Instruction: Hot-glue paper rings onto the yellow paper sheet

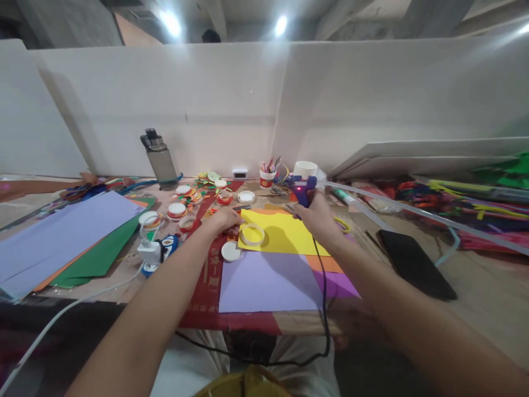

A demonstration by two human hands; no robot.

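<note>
My right hand [316, 212] is wrapped round the grip of a blue glue gun [302, 192] with a red light glowing on it. A long clear glue stick [397, 208] juts out of its back, and a black cord hangs down to my lap. My left hand [225, 221] is closed at the left edge of a yellow sheet [285, 229]; what its curled fingers grip is hidden. A pale ring [252, 235] lies on the yellow sheet, apart from both hands. Below it is a white round lid [231, 252], beside a lilac sheet [268, 281].
Coloured sheets [74, 231] and a plugged-in power socket [159, 252] lie left. A water bottle [161, 162], several round paper pieces [177, 210] and a pencil cup [268, 177] stand toward the white partition [206, 105]. A black phone [415, 262] and pipe cleaners [430, 212] are right.
</note>
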